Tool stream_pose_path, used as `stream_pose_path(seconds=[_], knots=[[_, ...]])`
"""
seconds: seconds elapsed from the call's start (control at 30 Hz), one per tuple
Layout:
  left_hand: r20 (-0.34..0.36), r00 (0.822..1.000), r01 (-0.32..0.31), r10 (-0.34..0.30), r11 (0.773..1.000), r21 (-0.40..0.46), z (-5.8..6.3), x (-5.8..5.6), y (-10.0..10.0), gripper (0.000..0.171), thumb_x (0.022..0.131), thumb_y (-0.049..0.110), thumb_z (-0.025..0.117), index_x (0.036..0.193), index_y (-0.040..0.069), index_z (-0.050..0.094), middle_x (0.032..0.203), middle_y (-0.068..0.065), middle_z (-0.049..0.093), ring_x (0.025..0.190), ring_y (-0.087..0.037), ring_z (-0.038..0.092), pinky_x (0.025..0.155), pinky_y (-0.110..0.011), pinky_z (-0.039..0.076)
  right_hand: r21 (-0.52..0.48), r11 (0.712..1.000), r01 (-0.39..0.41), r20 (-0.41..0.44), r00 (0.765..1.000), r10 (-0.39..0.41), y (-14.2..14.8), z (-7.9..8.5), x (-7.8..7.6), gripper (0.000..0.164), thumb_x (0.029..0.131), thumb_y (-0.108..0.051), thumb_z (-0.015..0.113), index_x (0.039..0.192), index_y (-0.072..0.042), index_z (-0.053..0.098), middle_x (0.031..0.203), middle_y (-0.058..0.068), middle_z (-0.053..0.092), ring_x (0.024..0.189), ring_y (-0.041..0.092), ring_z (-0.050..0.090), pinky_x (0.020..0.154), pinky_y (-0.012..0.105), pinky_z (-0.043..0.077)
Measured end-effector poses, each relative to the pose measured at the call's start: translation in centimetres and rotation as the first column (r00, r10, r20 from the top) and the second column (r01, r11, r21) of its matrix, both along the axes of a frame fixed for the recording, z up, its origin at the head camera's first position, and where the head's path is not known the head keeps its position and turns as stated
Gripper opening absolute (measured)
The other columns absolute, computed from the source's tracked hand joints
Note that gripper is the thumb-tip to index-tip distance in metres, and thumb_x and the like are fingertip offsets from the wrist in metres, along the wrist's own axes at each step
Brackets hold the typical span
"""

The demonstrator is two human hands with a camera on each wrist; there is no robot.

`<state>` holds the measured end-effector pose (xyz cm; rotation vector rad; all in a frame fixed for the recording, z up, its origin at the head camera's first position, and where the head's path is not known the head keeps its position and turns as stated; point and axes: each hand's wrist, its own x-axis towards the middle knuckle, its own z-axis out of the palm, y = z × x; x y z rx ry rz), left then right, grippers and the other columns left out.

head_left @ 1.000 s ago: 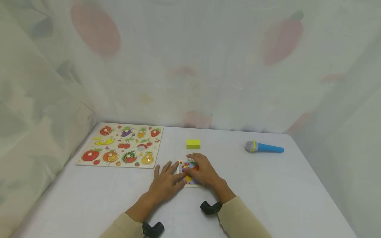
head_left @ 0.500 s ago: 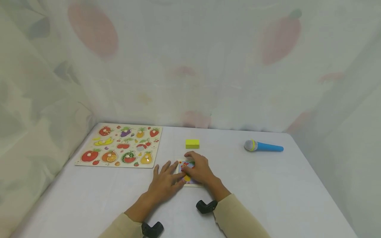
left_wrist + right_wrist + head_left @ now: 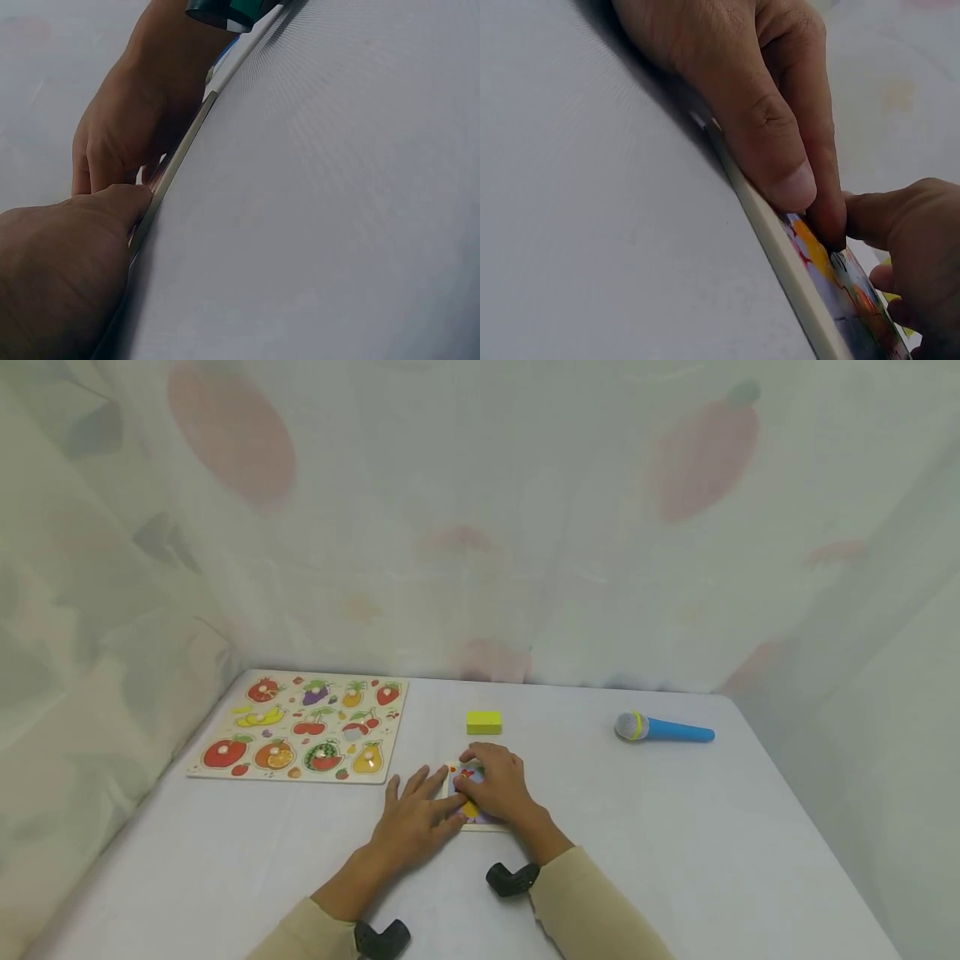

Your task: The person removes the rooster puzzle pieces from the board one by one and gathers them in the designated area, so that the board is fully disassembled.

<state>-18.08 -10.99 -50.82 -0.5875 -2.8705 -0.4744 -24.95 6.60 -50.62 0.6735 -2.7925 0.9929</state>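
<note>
And on the far left, beyond and to the left of the small, pale-edged flat board with a bright red, yellow and lilac picture (image 3: 483,827), lies the large cream board of colourful knobbed fruit shapes (image 3: 285,733). Coming across, here's the left hand (image 3: 412,827), fingers spread and fairly straight, set at the small board's left side; its index finger and thumb reach over the edge onto the picture, bracing rather than gripping, it seems.

Now the small board itself, on the white table (image 3: 675,827), right between the hands! It lies under the left hand's fingertips and beneath the right hand, much of its face covered. Straight beyond it, well clear of its far edge, sits the bright yellow rectangular block (image 3: 483,723). Over the small board's right half comes the right hand (image 3: 498,785), thumb and fingers bent downward; whether they pinch a loose piece cannot be told. This looks like the fitting step, one hand steadying while the other adjusts. The next move calls for light, even pressure from the right fingertips, the left bracing the edge. Far right and beyond the small board: the blue-handled, grey-headed toy microphone (image 3: 665,728).
</note>
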Motion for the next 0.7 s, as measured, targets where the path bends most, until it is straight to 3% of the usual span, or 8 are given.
stream_pose_path(seconds=[0.2, 0.7], knots=[[-0.01, 1.0, 0.009, -0.009, 1.0, 0.006, 0.0, -0.1, 0.0, 0.038, 0.093, 0.053, 0.055, 0.123, 0.034, 0.068, 0.148, -0.006, 0.042, 0.136, -0.038, 0.031, 0.102, -0.071, 0.012, 0.079, 0.997, 0.019, 0.002, 1.0, -0.019, -0.2, 0.4, 0.1, 0.028, 0.088, -0.039, 0.066, 0.107, -0.019, 0.067, 0.139, 0.005, 0.051, 0.13, 0.026, 0.04, 0.101, 0.057, 0.027], [-0.051, 0.998, 0.027, -0.027, 1.0, 0.012, 0.2, 0.1, 0.1, 0.038, 0.093, 0.051, 0.057, 0.121, 0.03, 0.07, 0.146, -0.008, 0.044, 0.135, -0.039, 0.033, 0.1, -0.072, 0.016, 0.111, 0.994, 0.024, 0.045, 0.999, -0.029, -0.6, 1.5, 0.6, 0.024, 0.086, -0.036, 0.066, 0.101, -0.017, 0.066, 0.143, 0.009, 0.046, 0.132, 0.029, 0.036, 0.102, 0.058, 0.025]])
